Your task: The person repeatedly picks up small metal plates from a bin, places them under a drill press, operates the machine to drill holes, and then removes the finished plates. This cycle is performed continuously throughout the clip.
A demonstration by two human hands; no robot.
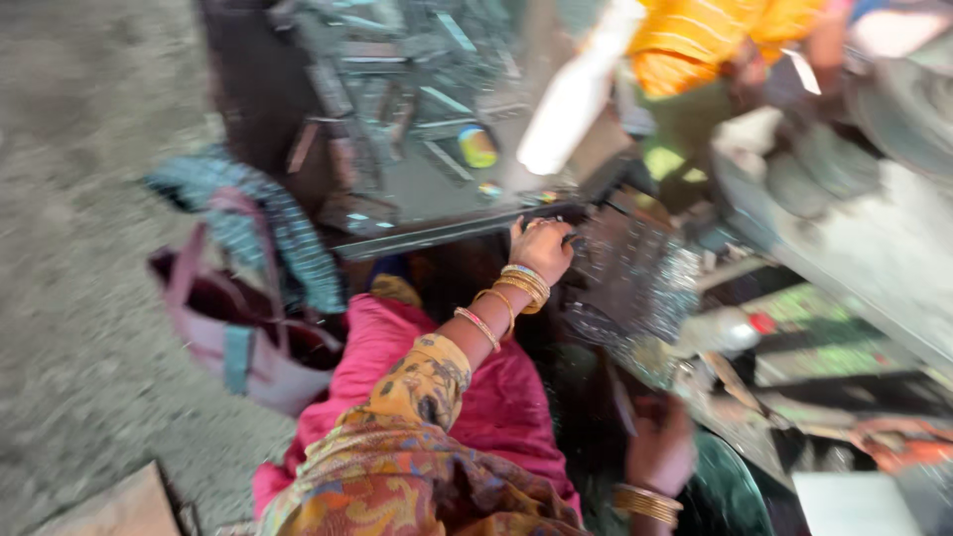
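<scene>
1. Left hand, gold bangles at the wrist, is reached forward with fingers curled over the near edge of a dark grey metal machine frame. The grip looks closed on that edge, though blur hides the fingertips.
2. Right hand, also bangled, sits low at the bottom of the view beside a dark green rounded object. Cannot tell how far it is open or whether it holds anything.
3. The frame runs across the middle of the view, just ahead of a pink cloth over the lap.
4. A pink open bag with a teal patterned scarf draped over it stands on the grey floor to the left.
5. Another person in an orange striped garment is at the top right.
</scene>
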